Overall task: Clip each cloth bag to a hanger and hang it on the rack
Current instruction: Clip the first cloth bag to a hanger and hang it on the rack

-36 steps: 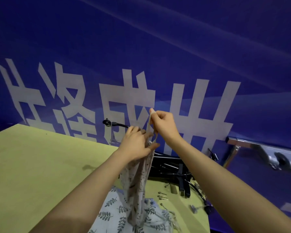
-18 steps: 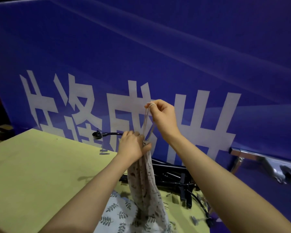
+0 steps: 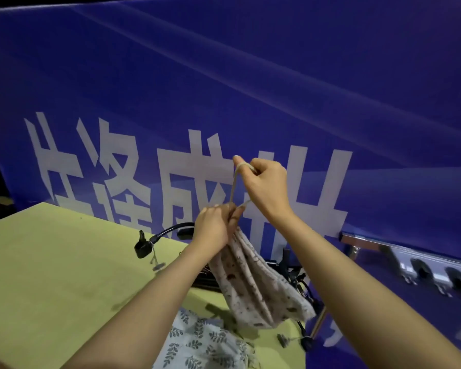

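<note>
A beige cloth bag (image 3: 253, 283) with small brown prints hangs in the air above the table, its mouth gathered tight. My left hand (image 3: 214, 226) grips the bunched top of that bag. My right hand (image 3: 266, 185) is higher and pinches the bag's pale drawstring (image 3: 234, 182), which runs taut down to the bag's mouth. A second cloth bag (image 3: 197, 342), white with grey leaf prints, lies flat on the table below. Black clip hangers (image 3: 296, 275) lie in a pile behind the hanging bag, partly hidden by it.
The yellow-green table (image 3: 51, 275) spreads to the left. A black clamp with a bent neck (image 3: 155, 239) stands at its far edge. A metal rack bar with hooks (image 3: 415, 262) runs along the blue banner wall (image 3: 250, 89) at right.
The bag has been lifted off the table and swung right. My right hand has drawn the string up higher; the bag's mouth has cinched tighter under my left hand.
</note>
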Available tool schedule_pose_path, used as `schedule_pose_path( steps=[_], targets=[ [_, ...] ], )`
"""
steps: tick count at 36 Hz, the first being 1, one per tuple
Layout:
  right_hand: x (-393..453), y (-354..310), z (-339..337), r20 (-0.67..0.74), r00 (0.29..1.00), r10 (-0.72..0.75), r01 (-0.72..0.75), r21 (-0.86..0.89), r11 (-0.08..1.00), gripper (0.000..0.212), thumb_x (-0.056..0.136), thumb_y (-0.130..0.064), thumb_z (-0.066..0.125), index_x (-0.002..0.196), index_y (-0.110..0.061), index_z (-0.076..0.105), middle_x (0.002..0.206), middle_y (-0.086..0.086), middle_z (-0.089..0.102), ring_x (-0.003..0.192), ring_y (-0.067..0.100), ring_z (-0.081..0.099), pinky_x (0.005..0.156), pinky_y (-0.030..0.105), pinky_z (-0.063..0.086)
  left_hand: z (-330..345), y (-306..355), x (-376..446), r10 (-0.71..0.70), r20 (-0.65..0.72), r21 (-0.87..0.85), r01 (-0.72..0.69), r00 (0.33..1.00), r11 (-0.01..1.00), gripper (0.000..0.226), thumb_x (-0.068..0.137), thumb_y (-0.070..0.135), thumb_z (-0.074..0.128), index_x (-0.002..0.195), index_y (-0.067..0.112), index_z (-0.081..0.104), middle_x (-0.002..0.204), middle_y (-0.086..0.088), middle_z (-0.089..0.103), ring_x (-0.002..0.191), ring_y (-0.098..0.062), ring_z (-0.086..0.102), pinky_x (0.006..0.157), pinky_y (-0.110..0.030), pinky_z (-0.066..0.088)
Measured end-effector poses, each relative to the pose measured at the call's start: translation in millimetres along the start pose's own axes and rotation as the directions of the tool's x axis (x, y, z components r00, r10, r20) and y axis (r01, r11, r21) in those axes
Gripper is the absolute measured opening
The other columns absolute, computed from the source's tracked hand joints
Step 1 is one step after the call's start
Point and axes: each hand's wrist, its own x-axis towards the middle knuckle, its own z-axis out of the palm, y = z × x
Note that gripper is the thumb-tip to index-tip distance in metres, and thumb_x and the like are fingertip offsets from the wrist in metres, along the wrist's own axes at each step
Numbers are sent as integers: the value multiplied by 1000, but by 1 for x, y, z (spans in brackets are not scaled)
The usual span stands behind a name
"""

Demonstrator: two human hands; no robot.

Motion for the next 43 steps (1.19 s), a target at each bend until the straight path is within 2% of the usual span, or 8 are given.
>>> schedule_pose_path(
  steps=[9,14,19,23,30,34,38,43],
  targets=[
    [-16,-3,-26,-131,972,193,-162,212,964,55,95,-20,53,44,-12,34,35,-12,29,35,6,27,50,22,39,28,31,-21,41,215,-49,-31,976,998,36,101,38,30,73,18,41,80,-17,65,78,-35,60,68,-35,39],
    [-29,0,-42,-214,935,282,-219,274,936,53,97,-22,50,53,8,51,45,6,36,41,11,32,62,22,46,39,40,-33,81,221,-52,-71,972,996,38,99,40,34,71,17,45,74,-9,58,76,-31,59,63,-32,40],
    [-46,-3,-55,-318,892,321,-213,329,920,52,98,-20,48,48,-5,49,36,-9,38,39,5,34,73,20,51,43,48,-40,91,236,-135,-60,968,989,41,97,43,38,66,18,47,78,-13,56,87,-31,59,68,-34,45],
    [-56,-5,-61,-390,861,327,-187,355,916,52,99,-22,47,49,-10,53,43,-4,50,42,5,45,55,16,46,46,55,-43,91,307,-102,-62,947,993,48,97,46,38,55,22,37,75,-12,55,88,-30,61,72,-36,51],
    [-73,-1,-93,-420,853,309,-208,269,940,50,99,-27,47,53,-10,56,50,4,58,44,6,50,58,27,44,56,87,-55,166,387,-182,-102,907,978,51,96,48,40,54,21,34,59,1,43,74,-27,56,60,-31,39],
    [-78,12,-125,-402,871,283,-217,202,955,52,98,-25,49,49,-10,55,46,-1,56,41,6,46,70,33,49,70,119,-60,214,467,-271,-91,858,958,56,94,53,40,53,15,42,64,-4,45,66,-23,50,62,-34,41],
    [-86,35,-160,-411,870,272,-229,153,962,53,97,-21,53,49,1,48,42,0,45,43,10,38,59,22,45,99,149,-61,222,604,-313,-28,766,949,54,93,54,43,58,13,47,81,-23,61,80,-34,61,74,-35,49],
    [-92,71,-209,-352,876,329,-300,134,944,46,92,-23,61,55,1,47,52,12,46,50,18,41,55,30,42,133,185,-69,212,703,-242,-53,679,969,41,99,44,34,72,16,48,83,-13,58,84,-32,59,70,-33,41]
  ],
)
